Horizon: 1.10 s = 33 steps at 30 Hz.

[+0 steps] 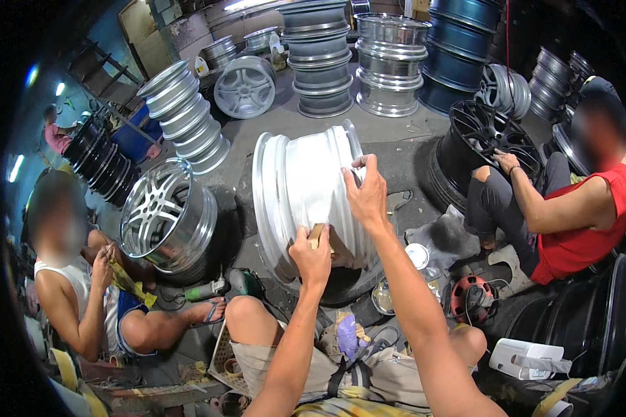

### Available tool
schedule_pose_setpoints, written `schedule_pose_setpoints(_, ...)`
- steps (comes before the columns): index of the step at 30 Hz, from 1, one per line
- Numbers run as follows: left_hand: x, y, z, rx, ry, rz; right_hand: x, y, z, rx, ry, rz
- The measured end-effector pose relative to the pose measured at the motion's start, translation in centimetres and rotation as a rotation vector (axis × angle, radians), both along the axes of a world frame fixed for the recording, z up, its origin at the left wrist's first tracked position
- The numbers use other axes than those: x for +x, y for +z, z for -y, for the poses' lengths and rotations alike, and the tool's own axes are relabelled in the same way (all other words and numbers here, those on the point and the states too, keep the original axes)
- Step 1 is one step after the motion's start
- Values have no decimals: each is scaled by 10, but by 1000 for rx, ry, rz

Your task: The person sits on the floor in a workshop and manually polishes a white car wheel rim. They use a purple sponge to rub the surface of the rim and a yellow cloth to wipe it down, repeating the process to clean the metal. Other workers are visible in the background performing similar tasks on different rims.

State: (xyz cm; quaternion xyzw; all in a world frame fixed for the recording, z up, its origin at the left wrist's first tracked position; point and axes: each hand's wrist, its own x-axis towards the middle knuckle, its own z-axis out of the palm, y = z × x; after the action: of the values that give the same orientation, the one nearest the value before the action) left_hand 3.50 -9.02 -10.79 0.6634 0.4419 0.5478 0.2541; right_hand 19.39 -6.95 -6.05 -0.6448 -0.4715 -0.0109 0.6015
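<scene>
In front of me a silvery-white wheel rim (306, 174) stands on its edge, its barrel facing me, on a dark tyre (344, 297). My left hand (311, 260) pinches a small folded tan piece of sandpaper (317, 235) against the lower part of the barrel. Higher up, my right hand (366, 194) grips the rim's right-hand lip, thumb and fingers bent at its edge. Part of the barrel is hidden behind my hands.
Stacks of rims (320, 62) stand at the back. At left, a seated person holds a yellow strip (129, 281) near a polished spoked rim (160, 208); at right, another touches a black rim (497, 139). A power tool (205, 290) and a red reel (471, 297) lie on the floor.
</scene>
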Motion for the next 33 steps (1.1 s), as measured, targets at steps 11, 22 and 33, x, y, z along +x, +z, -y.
schedule_pose_setpoints(11, 6, 16, -14, -125, -47, 70, 4, -3, -9, 66, -33, 59)
schedule_pose_setpoints(22, -72, 124, -22, -12, -249, 155, -122, -67, 158, -225, 168, -236)
schedule_pose_setpoints(33, -134, 80, -77, -180, -317, 478, -246, -128, 181, -208, 816, -1250)
